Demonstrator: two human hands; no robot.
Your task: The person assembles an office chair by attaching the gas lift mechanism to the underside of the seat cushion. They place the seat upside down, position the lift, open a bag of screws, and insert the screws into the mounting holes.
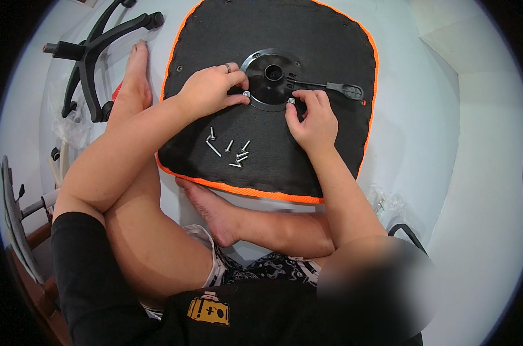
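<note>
A black chair seat (296,155) with orange edging lies underside up before my legs. On it sits a round black mounting plate (264,63) with a central socket and a lever (344,89) reaching right. My left hand (212,89) pinches a silver bolt (246,94) at the plate's near left hole. My right hand (316,121) has thumb and index finger around another bolt (291,101) at the near right hole. Both bolts' shanks are hidden. Nearer to me on the seat lie several loose bolts (242,154) and a small hex key (213,147).
At the far left a black five-armed chair base (91,52) with casters lies on its side on the pale floor (411,150). Clear plastic bags (74,130) lie beside it, and another bag (391,205) sits right of my knee. A white wall stands right.
</note>
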